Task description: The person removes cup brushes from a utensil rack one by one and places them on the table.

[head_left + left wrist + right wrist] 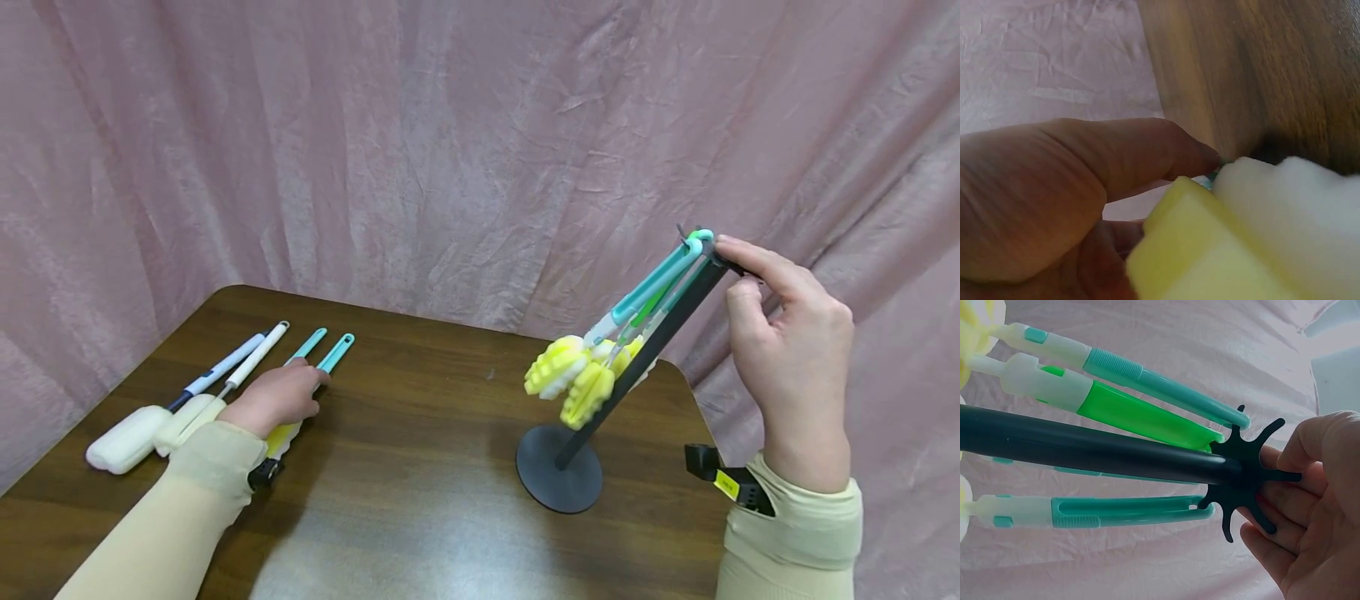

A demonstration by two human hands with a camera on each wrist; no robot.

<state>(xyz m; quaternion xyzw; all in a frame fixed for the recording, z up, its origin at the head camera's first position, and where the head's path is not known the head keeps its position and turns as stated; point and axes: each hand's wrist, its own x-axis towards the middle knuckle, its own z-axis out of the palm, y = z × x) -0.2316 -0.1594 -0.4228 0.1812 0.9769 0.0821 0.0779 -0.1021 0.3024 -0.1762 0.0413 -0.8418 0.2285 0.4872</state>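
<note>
Beneath the left hand [277,398], on the worktop [420,475], lies a teal brush [335,354], its handle running away past the fingertips and its yellow-and-white sponge [283,437] showing on the near side of the palm. Thumb and fingers bend about its neck, though I cannot tell whether they have truly closed on it. Just left of that hand a second teal handle [307,343] shows, the rest of it hidden by the fingers, and further left lie a white brush [258,354] and a blue brush [223,365] with pale heads. Well off to the right, the right hand [797,333] grips the top of the stand [637,369], thumb laid over one hook [1285,476] with fingers behind it. Left of this hand hang more teal brushes [1166,392] and a green brush [1147,422], sponge ends away from the fingers. To my eye the teal brush should be light, with a stiff, smooth handle and a soft head that would squash under a pinch. The handle seems the surer hold; the hung ones carry a ribbed patch near the neck that looks made for a thumb. Nothing about it seems fragile.
</note>
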